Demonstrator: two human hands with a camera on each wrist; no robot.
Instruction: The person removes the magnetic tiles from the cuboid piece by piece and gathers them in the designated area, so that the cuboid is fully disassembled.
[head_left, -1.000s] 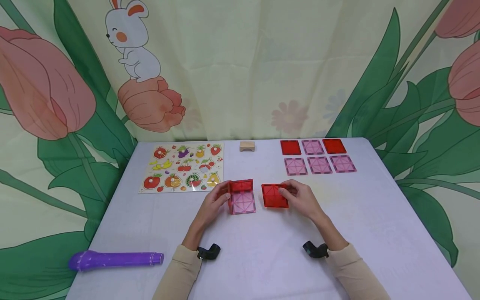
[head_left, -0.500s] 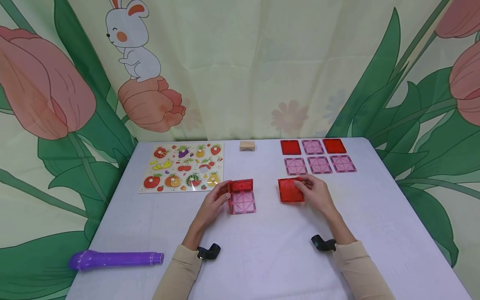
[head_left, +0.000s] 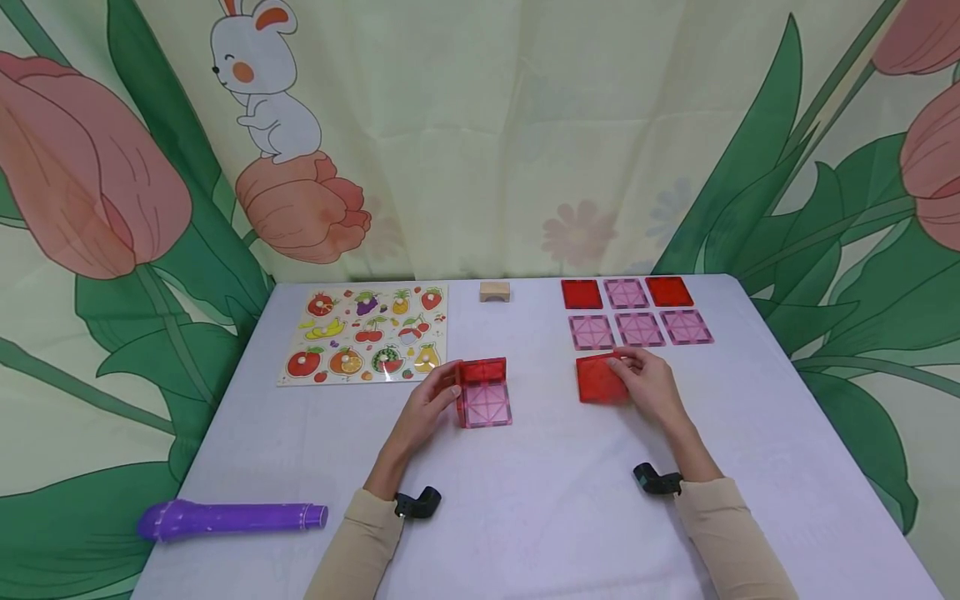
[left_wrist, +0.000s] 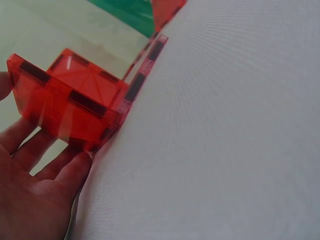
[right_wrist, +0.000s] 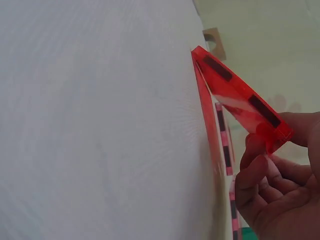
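My left hand [head_left: 422, 414] pinches the upright red magnetic tile [left_wrist: 55, 107] by its outer face, with the thumb over its top edge. That tile forms the left side of a small corner: a pink magnetic tile [head_left: 488, 406] lies flat, and another red tile [head_left: 483, 370] stands along its far edge. To the right, my right hand [head_left: 651, 382] pinches a separate red magnetic tile [head_left: 600, 382] at its right side. In the right wrist view this tile [right_wrist: 240, 92] tilts, its far edge low at the cloth and the pinched side raised.
Two rows of flat tiles, pink [head_left: 640, 330] and red [head_left: 581, 295], lie at the back right. A small wooden block [head_left: 494, 292] stands at the back. A fruit puzzle board [head_left: 363, 335] lies back left, a purple microphone-shaped thing [head_left: 232, 518] front left.
My right hand has moved right and slightly away from me with the red tile, widening the gap to the corner of tiles. My left hand has stayed in place.
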